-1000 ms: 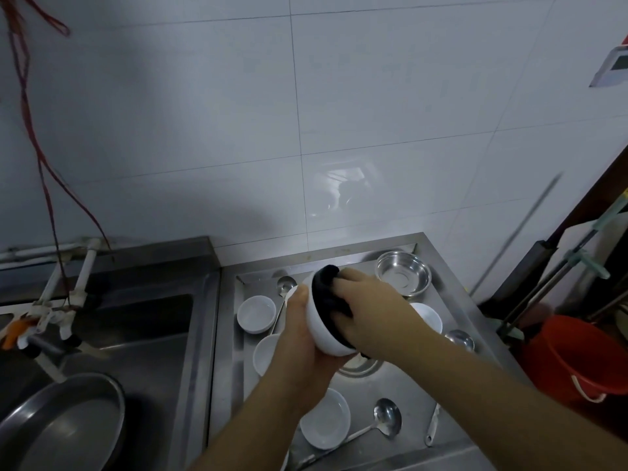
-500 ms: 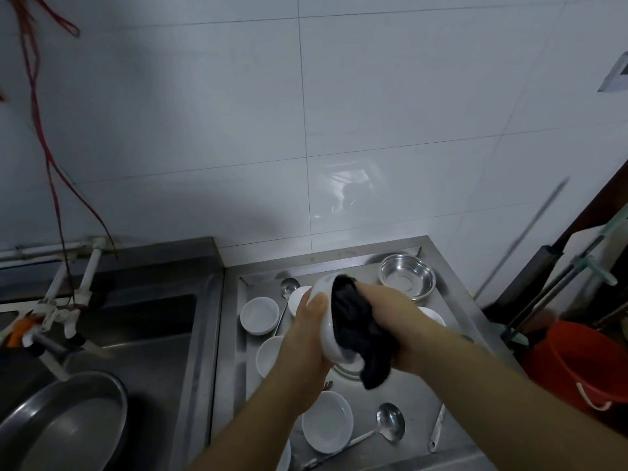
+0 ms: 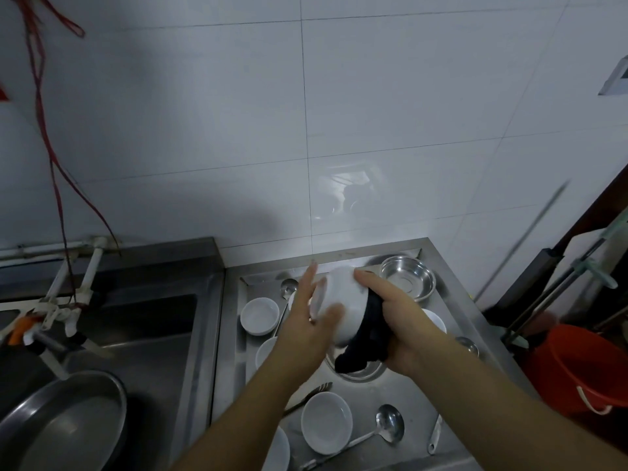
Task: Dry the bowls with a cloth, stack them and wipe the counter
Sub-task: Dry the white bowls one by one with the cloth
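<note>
At the centre of the frame a round white ceramic bowl (image 3: 345,305) is held above the stainless steel bench (image 3: 401,396). The right hand (image 3: 404,329) closes its grip on a dark, crumpled cloth (image 3: 368,338) pressed against the bowl's right side. The left hand (image 3: 311,321) lies against the bowl's left side with fingers straight; motion blur makes its contact hard to judge. Below, centre right, a white shallow dish (image 3: 326,422) and a steel ladle (image 3: 389,426) lie on the bench. No writing is legible.

White bowl (image 3: 346,300); black cloth (image 3: 368,338); orange bucket (image 3: 584,368); steel counter (image 3: 407,396).
</note>
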{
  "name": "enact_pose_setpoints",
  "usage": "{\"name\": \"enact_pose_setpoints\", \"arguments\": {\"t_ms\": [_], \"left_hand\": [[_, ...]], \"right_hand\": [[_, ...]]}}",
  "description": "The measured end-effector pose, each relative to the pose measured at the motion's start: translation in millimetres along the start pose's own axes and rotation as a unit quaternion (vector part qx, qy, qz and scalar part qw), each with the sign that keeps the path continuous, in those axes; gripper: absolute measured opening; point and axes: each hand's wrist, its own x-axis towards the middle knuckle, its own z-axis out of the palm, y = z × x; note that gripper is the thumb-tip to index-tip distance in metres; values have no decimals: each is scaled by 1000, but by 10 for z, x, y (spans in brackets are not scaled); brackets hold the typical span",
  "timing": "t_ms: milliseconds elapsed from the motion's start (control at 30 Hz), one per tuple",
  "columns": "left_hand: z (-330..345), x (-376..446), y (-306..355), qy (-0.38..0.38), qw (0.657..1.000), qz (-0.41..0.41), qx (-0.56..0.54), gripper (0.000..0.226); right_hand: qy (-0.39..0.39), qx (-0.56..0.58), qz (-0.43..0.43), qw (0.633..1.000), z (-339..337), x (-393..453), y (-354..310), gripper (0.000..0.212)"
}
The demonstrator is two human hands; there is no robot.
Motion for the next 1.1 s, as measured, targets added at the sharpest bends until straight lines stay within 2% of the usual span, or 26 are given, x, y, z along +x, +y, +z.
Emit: {"name": "enact_pose_setpoints", "arguments": {"t_ms": [67,100,167,233,333,567,700,800,833,900,967,1000,1033,1100], "left_hand": [[-27,26,14,60,984,-115,-121,59],[-47,9,-5,62,970,-166,-165,59],[-94,-65,-57,20,944,-236,-229,62],[-135,-113,-76,-15,916,-259,-305,52],[-141,-116,-13,-28,889,-236,-391,43],[-174,-38,136,-4,874,-167,-457,39],[-193,0,234,-7,882,-134,-453,44],[-227,18,268,-4,904,-119,-411,47],[-231,14,273,-2,914,-115,-389,44],[-215,-5,273,1,939,-105,-329,35],[-164,-35,267,-4,959,-96,-265,29],[-135,-51,261,-14,967,-93,-238,28],[-111,-70,263,-30,971,-89,-218,27],[-86,-101,270,-76,973,-78,-201,28]], "right_hand": [[1,38,-26,999,-47,16,-11,51],[0,52,-36,998,-74,24,-19,52],[1,66,-47,997,-133,41,-23,55],[4,65,-46,997,-178,43,-19,58],[-9,59,-41,997,-235,64,7,60],[-3,14,-21,1000,-286,83,122,66],[111,9,-18,994,-242,138,183,53],[179,53,-90,978,-241,168,93,30],[173,43,-131,975,-225,154,34,19],[135,-21,-219,966,-169,104,-62,9],[91,-127,-320,935,-94,54,-102,15],[66,-199,-379,901,-72,30,-106,16],[42,-290,-440,849,-64,19,-107,16],[-6,-468,-554,688,-81,29,-103,25]]}}
